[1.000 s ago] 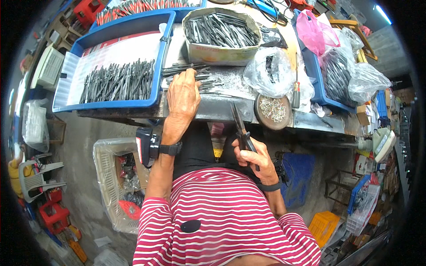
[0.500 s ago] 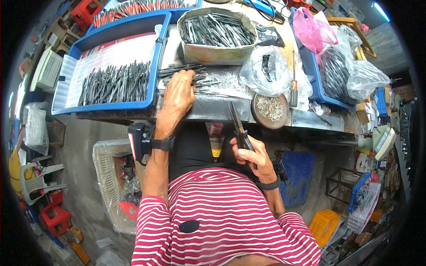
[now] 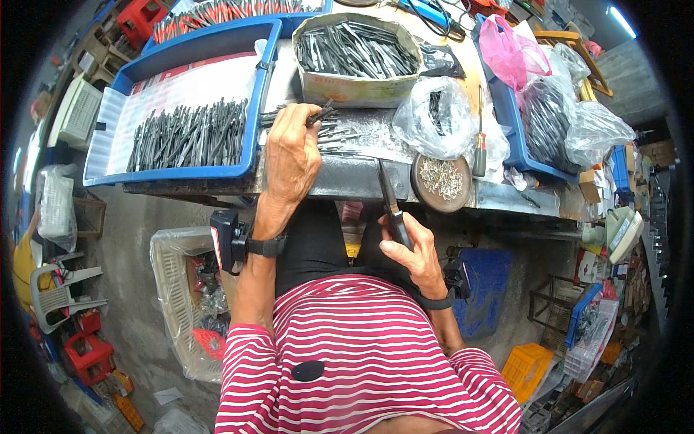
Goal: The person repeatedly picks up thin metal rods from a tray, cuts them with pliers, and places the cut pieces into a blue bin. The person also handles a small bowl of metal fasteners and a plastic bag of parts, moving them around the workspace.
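Observation:
My left hand (image 3: 295, 152) is over the bench beside a loose pile of slender dark pieces (image 3: 337, 137). Thumb and fingers are closed on a slender dark piece (image 3: 324, 113), its end sticking out past the fingertips; its exact kind is unclear. In front of the bench edge, my right hand (image 3: 416, 249) is wrapped round long-nose pliers (image 3: 389, 194) with dark handles. Their jaws point up and away, close to the bench's metal front edge (image 3: 347, 177). Part of the handles is hidden in the palm.
At left stands a blue tray (image 3: 266, 94) with many dark slender pieces. A box (image 3: 354, 90) of similar pieces is behind the pile. Toward the right are a clear plastic bag (image 3: 405, 123), a round dish (image 3: 423, 199) of small metal parts, a screwdriver (image 3: 479, 153) and another blue bin (image 3: 515, 137).
My left hand has lifted off the pile and turned, with a slender dark piece now showing in its fingertips. In my right hand the pliers have turned more upright and their handles look closer together.

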The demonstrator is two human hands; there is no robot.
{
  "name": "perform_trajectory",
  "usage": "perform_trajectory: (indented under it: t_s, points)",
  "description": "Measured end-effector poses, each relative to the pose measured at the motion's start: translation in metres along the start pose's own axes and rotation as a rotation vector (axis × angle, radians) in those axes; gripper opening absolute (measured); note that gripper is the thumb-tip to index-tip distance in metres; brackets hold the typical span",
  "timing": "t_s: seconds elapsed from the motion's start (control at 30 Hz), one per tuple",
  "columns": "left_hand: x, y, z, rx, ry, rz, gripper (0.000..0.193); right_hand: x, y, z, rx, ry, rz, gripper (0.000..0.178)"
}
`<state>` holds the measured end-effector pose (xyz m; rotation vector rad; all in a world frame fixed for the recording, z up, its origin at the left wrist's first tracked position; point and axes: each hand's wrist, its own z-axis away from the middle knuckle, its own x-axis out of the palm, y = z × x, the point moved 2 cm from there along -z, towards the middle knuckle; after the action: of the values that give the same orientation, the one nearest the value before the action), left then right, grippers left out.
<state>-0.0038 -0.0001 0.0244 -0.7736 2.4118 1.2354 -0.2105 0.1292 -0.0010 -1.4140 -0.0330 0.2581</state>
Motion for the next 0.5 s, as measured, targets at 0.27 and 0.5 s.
perform_trajectory:
  t_s: [0.27,0.5]
  points:
    - [0.004,0.033,0.034,-0.654,-0.112,1.091,0.013,0.007,-0.010,-0.001,-0.255,0.234,0.344,0.046]
    - [0.018,0.032,0.051,-0.914,-0.236,1.520,0.014,0.011,-0.008,-0.004,-0.480,0.355,0.635,0.052]
